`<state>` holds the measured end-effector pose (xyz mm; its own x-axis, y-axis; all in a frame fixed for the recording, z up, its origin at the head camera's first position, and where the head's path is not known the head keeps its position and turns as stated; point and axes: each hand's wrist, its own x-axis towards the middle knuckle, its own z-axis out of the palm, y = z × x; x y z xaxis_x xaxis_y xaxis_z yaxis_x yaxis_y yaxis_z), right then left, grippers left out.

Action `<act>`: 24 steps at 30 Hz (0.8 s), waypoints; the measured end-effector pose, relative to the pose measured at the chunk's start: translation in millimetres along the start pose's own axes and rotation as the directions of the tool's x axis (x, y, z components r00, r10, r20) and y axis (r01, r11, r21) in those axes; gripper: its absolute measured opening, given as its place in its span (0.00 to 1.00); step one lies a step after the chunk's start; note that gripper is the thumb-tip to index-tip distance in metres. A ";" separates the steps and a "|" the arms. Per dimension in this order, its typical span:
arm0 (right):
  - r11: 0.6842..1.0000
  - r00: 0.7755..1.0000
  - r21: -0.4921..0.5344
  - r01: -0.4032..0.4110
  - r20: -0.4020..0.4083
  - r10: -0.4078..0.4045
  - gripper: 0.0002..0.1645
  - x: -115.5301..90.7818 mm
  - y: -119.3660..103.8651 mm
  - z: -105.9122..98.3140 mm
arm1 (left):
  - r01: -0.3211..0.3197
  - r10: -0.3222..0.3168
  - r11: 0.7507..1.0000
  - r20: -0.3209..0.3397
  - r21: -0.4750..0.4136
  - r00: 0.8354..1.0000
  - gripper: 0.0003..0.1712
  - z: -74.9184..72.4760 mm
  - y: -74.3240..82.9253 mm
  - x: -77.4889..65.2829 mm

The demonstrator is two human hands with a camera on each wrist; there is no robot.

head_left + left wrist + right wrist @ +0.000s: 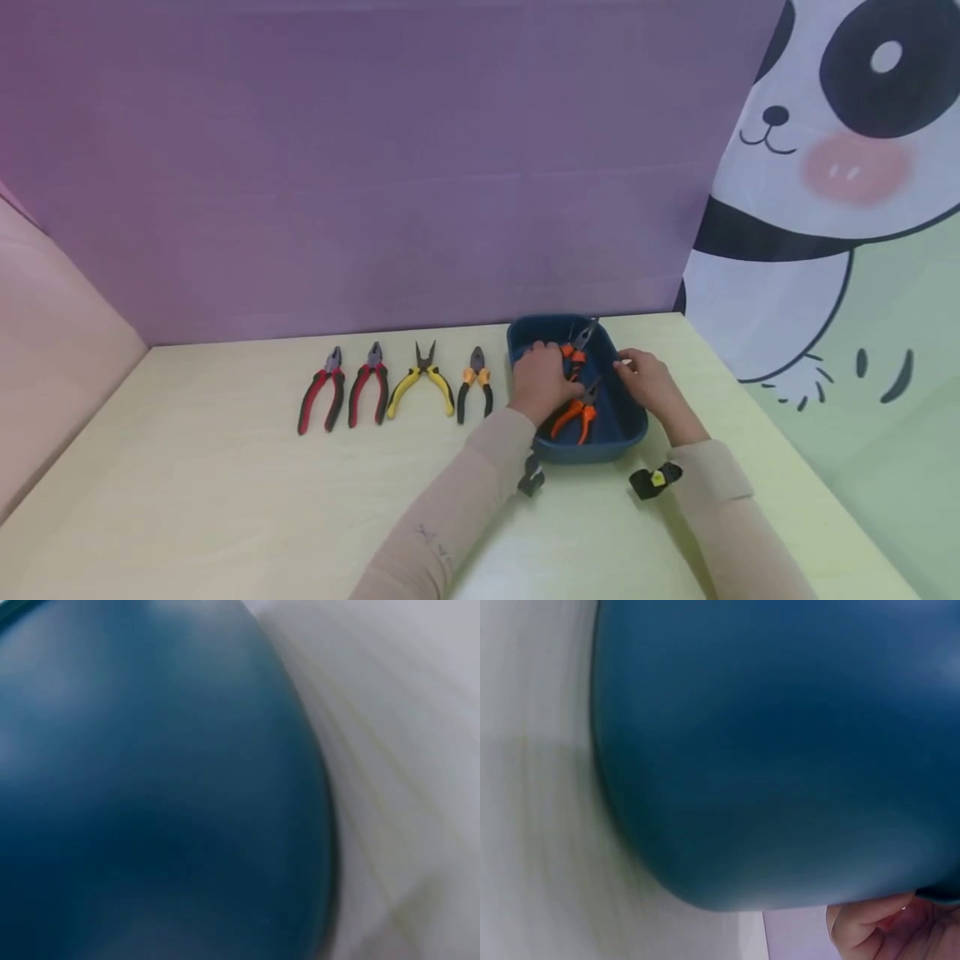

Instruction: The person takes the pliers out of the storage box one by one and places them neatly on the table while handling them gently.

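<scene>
A dark blue plastic bin stands at the right of the table, and its outer wall fills most of both wrist views. My left hand reaches down into it over the left side; its fingertips are hidden, so what they hold cannot be told. Beside that hand lie orange-handled pliers toward the back and a second pair of orange pliers nearer the front. On the right side, my right hand grips the bin's rim with curled fingers, seen also at the lower corner of the right wrist view.
Left of the bin stand in a row two red-and-black pliers, yellow long-nose pliers and orange-and-black pliers. A purple backdrop rises behind the pale table; a panda-print wall is at right.
</scene>
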<state>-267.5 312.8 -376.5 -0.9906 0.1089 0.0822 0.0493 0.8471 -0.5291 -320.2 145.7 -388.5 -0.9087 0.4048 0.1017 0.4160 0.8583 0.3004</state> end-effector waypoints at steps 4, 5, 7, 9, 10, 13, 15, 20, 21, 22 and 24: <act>1.000 1.000 -0.002 0.003 -0.005 -0.003 0.20 0.3 -0.4 1.2 | -0.001 -0.001 0.998 -0.043 -0.067 0.999 0.37 -1.2 -1.9 -1.6; 1.000 1.000 -0.005 0.003 -0.005 -0.003 0.20 0.2 -0.4 1.3 | -0.002 -0.002 0.997 -0.050 -0.081 0.999 0.37 -1.5 -2.1 -2.0; 1.000 1.000 -0.008 0.003 -0.005 -0.003 0.20 0.0 -0.9 1.6 | -0.003 -0.004 0.995 -0.064 -0.103 0.998 0.37 -2.5 -2.6 -3.1; 1.000 1.000 -0.014 -0.001 0.000 0.001 0.19 0.2 -1.1 1.7 | -0.003 -0.007 0.992 -0.077 -0.124 0.997 0.36 -3.8 -2.7 -4.2; 1.000 1.000 -0.014 -0.006 0.004 0.006 0.20 0.3 -1.1 2.2 | -0.001 -0.010 0.991 -0.082 -0.137 0.997 0.36 -4.7 -2.6 -4.8; 1.000 1.000 -0.015 -0.019 0.013 0.020 0.20 1.0 -1.8 2.6 | 0.001 -0.017 0.986 -0.097 -0.167 0.995 0.35 -7.6 -2.8 -6.0; 0.999 1.000 -0.016 -0.028 0.015 0.028 0.20 1.3 -2.3 3.1 | 0.000 -0.020 0.982 -0.104 -0.190 0.994 0.34 -10.0 -3.0 -6.4; 0.999 1.000 -0.020 -0.028 0.009 0.028 0.20 1.6 -3.9 1.8 | -0.019 -0.007 0.977 -0.122 -0.213 0.992 0.34 -18.5 -4.5 -7.6; 0.999 1.000 -0.020 -0.028 0.010 0.028 0.20 1.5 -4.1 1.4 | -0.025 -0.002 0.977 -0.127 -0.210 0.992 0.34 -20.6 -4.9 -8.2; 0.999 0.999 -0.019 -0.030 0.011 0.030 0.20 1.3 -4.3 1.2 | -0.030 0.003 0.978 -0.129 -0.207 0.992 0.35 -23.1 -5.2 -9.2; 0.999 0.999 -0.018 -0.035 0.014 0.035 0.20 0.9 -4.6 0.9 | -0.037 0.010 0.978 -0.128 -0.207 0.992 0.35 -28.2 -5.9 -11.5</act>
<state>-268.8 308.6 -374.8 -0.9900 0.1310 0.0516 0.0858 0.8518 -0.5167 -313.2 127.1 -364.7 -0.9014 0.3697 0.2254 0.4329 0.7591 0.4861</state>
